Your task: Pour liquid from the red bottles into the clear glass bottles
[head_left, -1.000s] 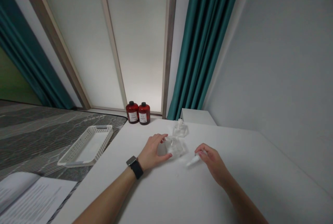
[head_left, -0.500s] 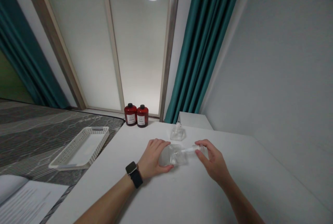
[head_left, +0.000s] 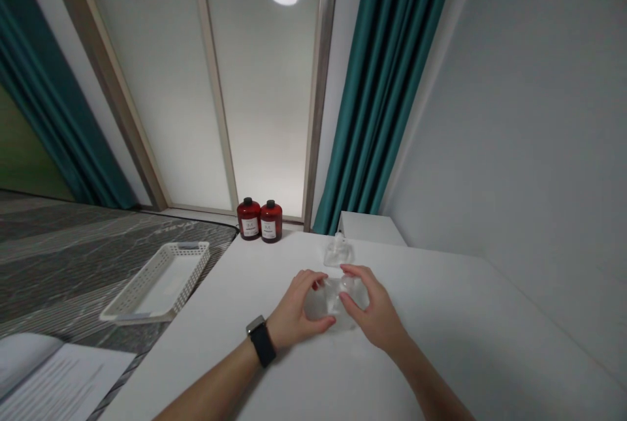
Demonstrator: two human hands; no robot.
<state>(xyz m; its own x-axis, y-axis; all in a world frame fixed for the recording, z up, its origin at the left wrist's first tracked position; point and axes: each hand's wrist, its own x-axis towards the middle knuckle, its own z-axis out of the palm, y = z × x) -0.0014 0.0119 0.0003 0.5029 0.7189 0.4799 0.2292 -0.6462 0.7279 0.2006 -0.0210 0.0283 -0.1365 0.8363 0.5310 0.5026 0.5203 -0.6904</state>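
A clear, see-through bottle (head_left: 332, 303) is between my hands over the white table (head_left: 313, 378). My left hand (head_left: 295, 309), a dark watch on its wrist, curves its fingers and thumb round the bottle's body. My right hand (head_left: 376, 310) pinches a small clear pump top (head_left: 347, 283) at the bottle's neck end. Glare and the fingers make it hard to tell whether the top is seated on the neck. Just beyond stands a second clear bottle (head_left: 339, 252) with a whitish top, touched by neither hand.
Two dark red bottles (head_left: 249, 220) with black caps and white labels stand side by side at the table's far left corner. Off the left edge are a white perforated basket (head_left: 110, 311) and an open book (head_left: 93, 375). A white box-like surface (head_left: 372, 228) adjoins the far edge.
My right hand has moved left, bringing the pump top and its pale tube from the right side up to the bottle. My left hand keeps its hold on the bottle.
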